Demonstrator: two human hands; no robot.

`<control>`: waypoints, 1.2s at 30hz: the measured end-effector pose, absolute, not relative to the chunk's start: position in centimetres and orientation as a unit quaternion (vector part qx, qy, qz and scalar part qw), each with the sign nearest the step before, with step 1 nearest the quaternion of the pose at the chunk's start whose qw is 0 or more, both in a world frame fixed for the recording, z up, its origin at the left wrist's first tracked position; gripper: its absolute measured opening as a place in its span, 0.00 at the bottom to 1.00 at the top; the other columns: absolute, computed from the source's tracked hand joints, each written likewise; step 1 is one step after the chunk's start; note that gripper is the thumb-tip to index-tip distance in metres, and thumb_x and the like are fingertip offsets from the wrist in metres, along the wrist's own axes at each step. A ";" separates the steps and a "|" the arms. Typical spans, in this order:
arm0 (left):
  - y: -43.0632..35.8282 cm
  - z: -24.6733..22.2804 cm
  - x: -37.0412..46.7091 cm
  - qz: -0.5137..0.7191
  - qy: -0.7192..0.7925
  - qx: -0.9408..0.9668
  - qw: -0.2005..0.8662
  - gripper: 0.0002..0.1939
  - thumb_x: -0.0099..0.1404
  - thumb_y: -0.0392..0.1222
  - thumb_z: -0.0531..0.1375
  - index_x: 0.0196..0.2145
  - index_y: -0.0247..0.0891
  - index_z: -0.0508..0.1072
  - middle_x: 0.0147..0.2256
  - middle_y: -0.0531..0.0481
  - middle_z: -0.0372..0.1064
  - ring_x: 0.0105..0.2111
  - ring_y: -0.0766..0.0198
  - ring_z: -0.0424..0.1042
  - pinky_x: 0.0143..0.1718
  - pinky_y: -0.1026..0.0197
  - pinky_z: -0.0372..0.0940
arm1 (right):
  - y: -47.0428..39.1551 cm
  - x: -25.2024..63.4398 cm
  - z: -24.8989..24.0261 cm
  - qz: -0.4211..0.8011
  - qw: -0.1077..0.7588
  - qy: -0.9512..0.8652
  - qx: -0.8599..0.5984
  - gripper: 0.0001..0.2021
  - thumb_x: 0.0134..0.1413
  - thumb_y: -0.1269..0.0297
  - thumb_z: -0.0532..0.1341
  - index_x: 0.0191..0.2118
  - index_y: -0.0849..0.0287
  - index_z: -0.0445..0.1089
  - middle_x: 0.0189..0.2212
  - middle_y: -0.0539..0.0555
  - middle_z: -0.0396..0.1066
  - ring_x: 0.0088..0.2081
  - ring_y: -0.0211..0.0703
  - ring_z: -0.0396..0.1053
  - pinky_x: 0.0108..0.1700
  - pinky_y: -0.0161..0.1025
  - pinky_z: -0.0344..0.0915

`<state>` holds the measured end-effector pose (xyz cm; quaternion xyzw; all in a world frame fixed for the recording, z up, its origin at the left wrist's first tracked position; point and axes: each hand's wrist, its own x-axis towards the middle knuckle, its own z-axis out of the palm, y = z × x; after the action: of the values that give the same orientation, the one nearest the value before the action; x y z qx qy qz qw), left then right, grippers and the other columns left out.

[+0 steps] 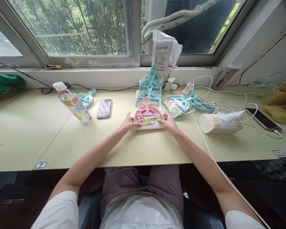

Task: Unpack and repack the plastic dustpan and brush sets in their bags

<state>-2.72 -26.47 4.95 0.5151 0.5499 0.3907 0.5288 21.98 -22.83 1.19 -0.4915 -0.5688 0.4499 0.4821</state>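
Observation:
A pink mini dustpan set [148, 111] in clear wrap, with a printed label and what looks like a brush inside, lies at the centre of the table. My left hand [129, 123] grips its left edge, thumb over the front. On the opposite edge, my right hand [169, 123] holds it the same way. Behind it, teal dustpan sets [149, 93] overlap in a row reaching back toward the sill, handles pointing away. To the right, a wrapped teal dustpan set [177, 104] lies at an angle, partly over another teal set [203, 105].
Left of centre stand a drink bottle [72, 103], a teal dustpan set [87, 98] and a blurred small item [105, 108]. A tissue pack [219, 123], white cables and a phone [263, 119] occupy the right. A wrapped box [161, 54] rests on the sill.

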 end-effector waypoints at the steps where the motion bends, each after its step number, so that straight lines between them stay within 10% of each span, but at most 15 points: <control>1: -26.7 5.1 -2.5 0.387 0.526 0.511 0.558 0.49 0.38 0.37 0.72 0.58 0.31 0.60 0.45 0.38 0.73 0.45 0.51 0.74 0.45 0.52 0.69 | -22.9 22.3 1.8 0.497 0.463 -0.564 -0.470 0.31 0.34 0.60 0.70 0.50 0.54 0.69 0.49 0.57 0.71 0.55 0.59 0.65 0.57 0.58 0.62; 5: -27.8 4.8 -2.1 0.395 0.491 0.564 0.534 0.26 0.42 0.38 0.70 0.41 0.31 0.73 0.40 0.42 0.75 0.42 0.51 0.74 0.44 0.52 0.70 | -24.0 22.7 3.7 0.520 0.463 -0.585 -0.416 0.24 0.36 0.64 0.70 0.46 0.51 0.74 0.45 0.52 0.75 0.52 0.58 0.68 0.55 0.55 0.65; 12: -20.9 4.8 -3.1 0.413 0.523 0.684 0.296 0.22 0.47 0.40 0.67 0.41 0.33 0.71 0.37 0.49 0.72 0.39 0.56 0.72 0.41 0.56 0.68 | -19.3 21.2 3.8 0.297 0.542 -0.633 -0.466 0.29 0.43 0.68 0.63 0.56 0.51 0.68 0.52 0.54 0.70 0.52 0.52 0.66 0.53 0.49 0.65; 17: -13.2 4.0 -3.0 0.433 0.556 0.694 0.150 0.29 0.44 0.38 0.69 0.46 0.36 0.71 0.57 0.40 0.57 0.61 0.46 0.55 0.59 0.48 0.56 | -12.5 20.1 3.1 0.153 0.493 -0.665 -0.540 0.29 0.48 0.72 0.58 0.59 0.58 0.63 0.51 0.60 0.69 0.53 0.52 0.64 0.58 0.52 0.59; 23: -10.4 1.8 -2.5 0.414 0.573 0.655 0.267 0.32 0.52 0.42 0.67 0.53 0.38 0.62 0.48 0.41 0.69 0.50 0.48 0.69 0.52 0.47 0.63 | -9.1 18.9 1.4 0.135 0.413 -0.660 -0.613 0.29 0.61 0.67 0.48 0.66 0.68 0.45 0.60 0.69 0.58 0.61 0.53 0.58 0.58 0.49 0.58; 28: -9.6 1.3 -3.2 0.487 0.560 0.587 0.324 0.49 0.45 0.39 0.70 0.61 0.37 0.52 0.46 0.43 0.71 0.45 0.52 0.72 0.48 0.52 0.65 | -8.5 18.9 1.6 0.122 0.294 -0.681 -0.660 0.30 0.63 0.58 0.49 0.66 0.67 0.45 0.52 0.70 0.67 0.57 0.62 0.60 0.58 0.60 0.50; 36: -9.4 0.9 -2.4 0.534 0.498 0.651 0.207 0.35 0.49 0.33 0.64 0.56 0.43 0.63 0.49 0.45 0.70 0.49 0.48 0.68 0.51 0.47 0.63 | -9.9 18.5 1.0 -0.005 0.362 -0.686 -0.631 0.29 0.62 0.61 0.48 0.65 0.67 0.44 0.56 0.67 0.62 0.59 0.57 0.54 0.64 0.58 0.37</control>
<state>-2.43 -9.37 0.94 0.6512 0.4981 0.5337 0.2074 18.54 -9.87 1.03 -0.6311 -0.6862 -0.0052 0.3616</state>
